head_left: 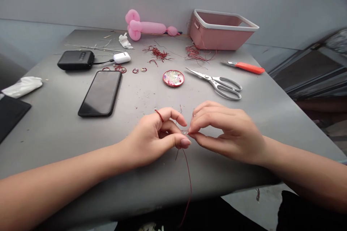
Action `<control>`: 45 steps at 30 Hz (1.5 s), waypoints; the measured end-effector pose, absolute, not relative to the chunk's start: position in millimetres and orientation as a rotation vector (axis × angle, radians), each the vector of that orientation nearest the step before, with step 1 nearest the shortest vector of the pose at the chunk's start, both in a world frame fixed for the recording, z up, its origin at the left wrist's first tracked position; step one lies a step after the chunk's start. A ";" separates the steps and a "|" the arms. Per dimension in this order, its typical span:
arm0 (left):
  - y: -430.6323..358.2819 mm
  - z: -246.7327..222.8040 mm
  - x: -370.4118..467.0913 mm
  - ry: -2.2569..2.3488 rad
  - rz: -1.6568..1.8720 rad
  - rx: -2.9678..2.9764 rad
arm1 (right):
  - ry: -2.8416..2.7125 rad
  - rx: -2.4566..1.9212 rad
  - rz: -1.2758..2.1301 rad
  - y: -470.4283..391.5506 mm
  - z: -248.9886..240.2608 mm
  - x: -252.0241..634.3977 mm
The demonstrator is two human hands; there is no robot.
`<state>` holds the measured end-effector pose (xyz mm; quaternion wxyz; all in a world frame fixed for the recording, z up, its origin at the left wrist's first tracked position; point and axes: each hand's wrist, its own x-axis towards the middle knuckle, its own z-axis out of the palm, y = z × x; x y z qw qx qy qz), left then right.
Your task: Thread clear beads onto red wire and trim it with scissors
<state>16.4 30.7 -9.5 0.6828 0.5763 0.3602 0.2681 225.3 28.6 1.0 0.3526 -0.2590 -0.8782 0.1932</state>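
Observation:
My left hand (pixel 159 133) is closed on a thin dark red cord (pixel 189 177), with the thumb and curled fingers around it and the index finger raised. A red thread ring circles its index finger. The cord's long end hangs down past the table's front edge. My right hand (pixel 225 128) pinches the cord between thumb and index finger, just right of the left fingertips. Between the two hands a tiny clear piece shows on the cord, too small to make out well. Short cord ends stick out above and below the left fingers.
Beyond my hands lie a lid of beads (pixel 173 78), scissors (pixel 217 83), an orange cutter (pixel 246 67), a phone (pixel 101 94), a black power bank (pixel 76 60) and red cord pieces (pixel 159 54). A pink basket (pixel 219 36) and pink balloon (pixel 151 27) stand at the back.

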 end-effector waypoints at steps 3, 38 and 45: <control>28.1 -8.1 17.4 0.729 0.565 1.247 | -2.286 -0.517 0.412 27.4 0.2 225.7; 32.6 -10.6 15.8 0.486 0.447 0.723 | -1.611 -0.757 1.913 38.3 4.1 232.8; 30.2 -12.9 15.6 0.425 0.417 0.698 | -1.649 -0.750 2.027 39.8 5.9 231.7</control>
